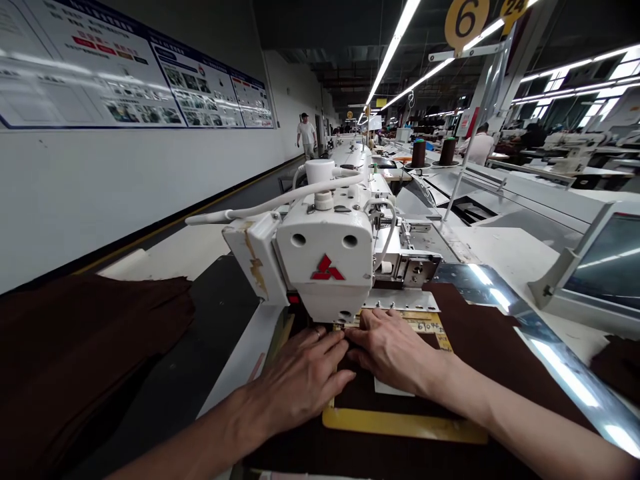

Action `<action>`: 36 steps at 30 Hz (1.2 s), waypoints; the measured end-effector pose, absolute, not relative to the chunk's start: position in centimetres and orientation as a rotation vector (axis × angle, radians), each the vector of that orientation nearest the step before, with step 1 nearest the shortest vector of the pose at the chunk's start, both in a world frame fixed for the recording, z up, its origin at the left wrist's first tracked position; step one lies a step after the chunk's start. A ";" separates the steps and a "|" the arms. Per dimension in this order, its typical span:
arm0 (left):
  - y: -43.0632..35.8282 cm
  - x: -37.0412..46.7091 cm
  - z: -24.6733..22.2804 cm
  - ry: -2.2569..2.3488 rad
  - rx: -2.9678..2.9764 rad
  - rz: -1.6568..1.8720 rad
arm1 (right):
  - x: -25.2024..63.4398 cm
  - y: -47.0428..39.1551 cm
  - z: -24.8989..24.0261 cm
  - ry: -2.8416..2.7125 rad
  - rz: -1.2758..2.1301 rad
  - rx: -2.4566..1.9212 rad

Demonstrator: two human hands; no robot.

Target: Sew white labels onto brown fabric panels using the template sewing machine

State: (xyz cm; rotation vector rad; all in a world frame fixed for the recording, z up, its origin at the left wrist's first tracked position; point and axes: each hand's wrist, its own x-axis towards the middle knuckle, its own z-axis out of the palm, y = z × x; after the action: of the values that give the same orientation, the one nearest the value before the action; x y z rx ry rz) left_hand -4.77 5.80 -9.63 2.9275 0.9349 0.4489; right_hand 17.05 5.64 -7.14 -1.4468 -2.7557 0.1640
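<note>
Directly under the head of a white sewing machine, both my hands press on dark brown fabric with a yellow template frame on it. My left hand lies palm down, fingers stretched toward the needle area and thumb apart. My right hand rests beside it, its index finger reaching toward the left fingertips and its other fingers slightly bent at the template's upper edge. Beneath the right wrist a small white piece shows. The needle and what lies under my fingertips are hidden.
A stack of brown fabric lies at the left. A tilted screen stands at the right, near more brown cloth. Brown thread cones stand behind the machine. A person is in the aisle by the wall.
</note>
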 end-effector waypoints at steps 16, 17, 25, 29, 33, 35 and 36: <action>5.9 -4.0 -10.3 1.160 2.959 0.189 | 24.7 3.0 -6.8 -2.617 0.062 -1.688; 6.0 -4.0 -10.3 1.176 2.936 0.148 | 25.1 2.9 -6.8 -2.609 0.039 -1.701; 6.8 -4.1 -11.0 1.194 2.936 0.111 | 28.0 1.4 -7.0 -2.471 0.019 -1.813; 6.9 -4.1 -10.9 1.165 2.996 0.150 | 29.2 1.4 -6.9 -2.441 0.095 -1.805; 6.4 -2.9 -10.5 1.086 3.076 0.266 | 30.7 1.7 -6.7 -2.400 0.207 -1.754; 6.0 -1.5 -10.2 0.942 3.098 0.341 | 31.2 1.6 -6.7 -2.382 0.223 -1.733; 5.9 -0.7 -10.1 0.856 3.103 0.374 | 31.3 1.5 -6.8 -2.376 0.219 -1.728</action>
State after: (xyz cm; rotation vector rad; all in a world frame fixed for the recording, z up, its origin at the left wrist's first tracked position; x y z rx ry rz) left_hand -0.68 5.93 -10.05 3.1033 0.8556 0.3743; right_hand 31.28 1.51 -6.84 -1.7275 -2.3760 0.2192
